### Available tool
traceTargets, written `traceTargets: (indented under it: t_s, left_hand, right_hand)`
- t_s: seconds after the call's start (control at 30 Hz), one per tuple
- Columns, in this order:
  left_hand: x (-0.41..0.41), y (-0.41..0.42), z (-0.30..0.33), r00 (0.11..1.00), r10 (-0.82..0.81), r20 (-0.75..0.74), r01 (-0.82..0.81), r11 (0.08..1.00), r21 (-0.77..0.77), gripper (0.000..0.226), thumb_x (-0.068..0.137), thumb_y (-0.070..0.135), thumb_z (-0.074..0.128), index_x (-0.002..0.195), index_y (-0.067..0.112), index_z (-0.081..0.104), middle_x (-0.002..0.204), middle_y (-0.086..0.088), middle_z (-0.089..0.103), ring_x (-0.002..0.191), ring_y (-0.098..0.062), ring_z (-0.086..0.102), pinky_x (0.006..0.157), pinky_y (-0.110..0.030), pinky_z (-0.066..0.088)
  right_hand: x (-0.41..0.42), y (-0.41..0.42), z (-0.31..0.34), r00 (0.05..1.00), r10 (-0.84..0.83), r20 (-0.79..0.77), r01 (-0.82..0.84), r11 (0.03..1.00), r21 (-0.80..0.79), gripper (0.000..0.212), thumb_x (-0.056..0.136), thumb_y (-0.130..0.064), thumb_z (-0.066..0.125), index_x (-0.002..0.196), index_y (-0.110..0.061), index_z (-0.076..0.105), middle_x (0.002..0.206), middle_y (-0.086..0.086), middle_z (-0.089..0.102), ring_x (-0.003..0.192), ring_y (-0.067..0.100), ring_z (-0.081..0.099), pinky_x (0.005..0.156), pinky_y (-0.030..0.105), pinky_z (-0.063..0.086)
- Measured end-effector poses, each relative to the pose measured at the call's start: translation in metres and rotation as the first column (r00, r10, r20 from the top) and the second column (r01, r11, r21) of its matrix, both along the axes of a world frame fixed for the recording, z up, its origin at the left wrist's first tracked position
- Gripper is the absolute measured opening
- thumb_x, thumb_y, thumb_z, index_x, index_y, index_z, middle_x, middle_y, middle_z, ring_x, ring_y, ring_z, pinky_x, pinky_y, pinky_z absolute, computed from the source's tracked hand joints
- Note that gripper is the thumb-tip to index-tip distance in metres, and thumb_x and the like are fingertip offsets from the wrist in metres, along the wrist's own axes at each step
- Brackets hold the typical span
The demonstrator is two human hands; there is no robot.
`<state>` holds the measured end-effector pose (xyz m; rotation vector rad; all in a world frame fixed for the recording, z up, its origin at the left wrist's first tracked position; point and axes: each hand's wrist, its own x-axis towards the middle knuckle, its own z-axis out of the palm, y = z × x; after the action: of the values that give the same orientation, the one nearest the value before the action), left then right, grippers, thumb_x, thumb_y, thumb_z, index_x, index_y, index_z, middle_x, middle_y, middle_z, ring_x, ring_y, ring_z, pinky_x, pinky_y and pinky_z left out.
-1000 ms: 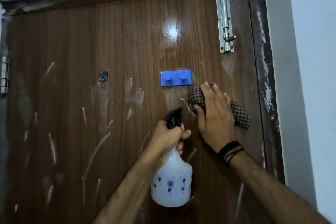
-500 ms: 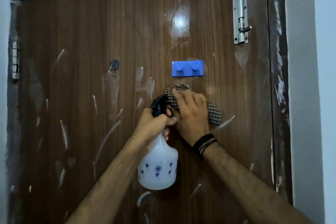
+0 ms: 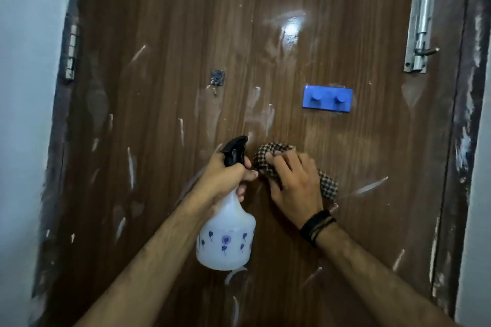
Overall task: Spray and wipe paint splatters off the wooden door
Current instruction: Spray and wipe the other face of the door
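Observation:
A brown wooden door (image 3: 186, 34) fills the view, streaked with white paint splatters (image 3: 130, 164). My left hand (image 3: 225, 175) grips the neck of a white spray bottle (image 3: 225, 241) with blue flower prints; its black nozzle points up at the door. Right beside it, my right hand (image 3: 295, 183) presses a checkered cloth (image 3: 328, 186) flat against the door below the blue hook plate. The hand covers most of the cloth.
A blue two-peg hook plate (image 3: 328, 98) and a small dark metal hook (image 3: 218, 78) are fixed on the door. A steel slide bolt (image 3: 421, 29) sits at the upper right, a hinge (image 3: 71, 53) at the left. Pale walls flank the paint-smeared frame.
My right hand has dragged the cloth leftward and down across the door, ending next to the bottle. The view has shifted, so the door fittings appear further right.

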<state>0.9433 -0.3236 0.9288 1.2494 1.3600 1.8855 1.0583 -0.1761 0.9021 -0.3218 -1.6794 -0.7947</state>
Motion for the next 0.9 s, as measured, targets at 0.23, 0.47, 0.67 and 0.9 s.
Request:
traceTargets:
  t_s: [0.23, 0.47, 0.67, 0.9]
  left_hand:
    - [-0.031, -0.008, 0.007, 0.999, -0.049, 0.000, 0.049, 0.998, 0.025, 0.016, 0.089, -0.005, 0.064, 0.093, 0.010, 0.059, 0.062, -0.004, 0.049, 0.043, -0.012, 0.044, 0.046, -0.027, 0.041]
    - [-0.052, -0.010, 0.006, 0.990, -0.142, -0.003, 0.142, 0.989, 0.040, 0.016, 0.090, -0.005, 0.063, 0.092, 0.010, 0.058, 0.059, -0.003, 0.049, 0.041, -0.011, 0.043, 0.043, -0.025, 0.041]
    - [-0.066, -0.006, -0.005, 0.987, -0.164, -0.004, 0.164, 0.986, 0.037, 0.016, 0.089, -0.003, 0.065, 0.091, 0.012, 0.060, 0.062, -0.005, 0.050, 0.043, -0.013, 0.044, 0.045, -0.026, 0.040]
    - [-0.073, 0.000, -0.001, 0.994, -0.104, 0.029, 0.103, 0.993, 0.053, 0.016, 0.089, -0.004, 0.065, 0.091, 0.010, 0.059, 0.053, 0.003, 0.055, 0.041, -0.011, 0.043, 0.044, -0.025, 0.040]
  right_hand:
    - [-0.032, -0.011, 0.093, 0.998, 0.022, -0.055, -0.020, 1.000, 0.024, 0.026, 0.092, -0.018, 0.062, 0.116, -0.008, 0.060, 0.105, 0.012, 0.058, 0.094, 0.028, 0.049, 0.082, 0.039, 0.042]
    - [-0.049, -0.009, 0.091, 0.995, -0.086, -0.053, 0.090, 0.994, 0.068, 0.044, 0.102, -0.022, 0.050, 0.146, -0.014, 0.047, 0.134, 0.012, 0.053, 0.122, 0.029, 0.043, 0.106, 0.046, 0.036]
    - [-0.037, -0.005, 0.005, 0.952, -0.209, 0.224, 0.152, 0.956, 0.249, 0.046, 0.102, -0.029, 0.048, 0.145, -0.012, 0.050, 0.128, 0.010, 0.061, 0.110, 0.027, 0.054, 0.095, 0.043, 0.043]
    - [-0.069, -0.015, 0.115, 0.986, -0.156, 0.066, 0.147, 0.981, 0.128, 0.043, 0.103, -0.027, 0.050, 0.142, -0.010, 0.049, 0.135, 0.012, 0.053, 0.124, 0.029, 0.043, 0.102, 0.041, 0.031]
